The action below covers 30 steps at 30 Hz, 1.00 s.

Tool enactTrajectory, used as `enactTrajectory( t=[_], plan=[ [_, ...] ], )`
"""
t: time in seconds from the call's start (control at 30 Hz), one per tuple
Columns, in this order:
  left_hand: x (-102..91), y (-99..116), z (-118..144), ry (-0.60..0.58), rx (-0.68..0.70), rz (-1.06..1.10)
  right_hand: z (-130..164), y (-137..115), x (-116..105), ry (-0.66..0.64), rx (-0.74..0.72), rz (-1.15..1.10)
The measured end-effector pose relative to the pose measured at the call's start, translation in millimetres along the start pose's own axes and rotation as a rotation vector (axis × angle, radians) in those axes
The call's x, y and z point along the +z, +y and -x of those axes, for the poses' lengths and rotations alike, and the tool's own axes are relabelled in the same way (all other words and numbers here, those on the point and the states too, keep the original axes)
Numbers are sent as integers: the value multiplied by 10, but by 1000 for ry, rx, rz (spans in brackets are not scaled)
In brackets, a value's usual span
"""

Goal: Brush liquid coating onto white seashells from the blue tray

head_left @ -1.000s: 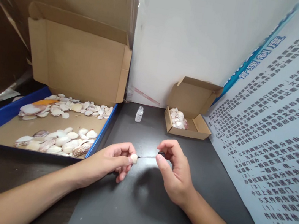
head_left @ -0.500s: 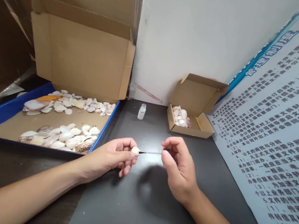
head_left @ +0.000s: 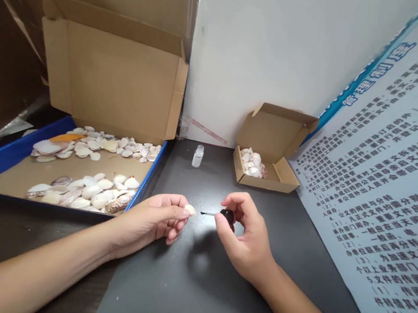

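Open vial (head_left: pixel 198 156) beyond shell (head_left: pixel 190 209)

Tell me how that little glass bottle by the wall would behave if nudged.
The bottle looks light: small, clear, seemingly near empty. Standing upright on a narrow base, it would probably tip easily. Being round, it would likely roll on the smooth dark table.

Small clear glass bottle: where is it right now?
Head view: the small clear glass bottle stands upright at the back of the dark table, by the white wall, between the blue-edged shell tray and the small cardboard box.
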<state>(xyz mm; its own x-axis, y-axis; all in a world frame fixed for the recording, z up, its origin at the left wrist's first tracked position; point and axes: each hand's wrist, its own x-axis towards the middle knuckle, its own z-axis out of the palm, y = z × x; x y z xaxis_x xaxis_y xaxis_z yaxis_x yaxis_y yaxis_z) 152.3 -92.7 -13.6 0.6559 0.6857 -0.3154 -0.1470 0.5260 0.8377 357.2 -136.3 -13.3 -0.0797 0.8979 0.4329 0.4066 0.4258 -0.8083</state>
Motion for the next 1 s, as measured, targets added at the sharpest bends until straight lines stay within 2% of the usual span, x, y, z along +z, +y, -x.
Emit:
enactTrajectory(
  t=[0.17, 0.33, 0.53, 0.73, 1.0],
  plan=[
    [12, 8, -3, 13, 0, 0, 6, 6, 5, -15, -48, -30],
    [6, 1, -2, 8, 8, -21, 10, 4, 16, 5, 3, 8],
    [8, -14, -4, -5, 24, -28, 8, -30, -2, 6, -46, -17],
    [32, 5, -6, -4, 20, -35, -5, -24, 11, -1, -7, 5],
    [26, 5, 3, -16, 20, -57, 8, -27, 3, -15, -32, -7]
  ],
)
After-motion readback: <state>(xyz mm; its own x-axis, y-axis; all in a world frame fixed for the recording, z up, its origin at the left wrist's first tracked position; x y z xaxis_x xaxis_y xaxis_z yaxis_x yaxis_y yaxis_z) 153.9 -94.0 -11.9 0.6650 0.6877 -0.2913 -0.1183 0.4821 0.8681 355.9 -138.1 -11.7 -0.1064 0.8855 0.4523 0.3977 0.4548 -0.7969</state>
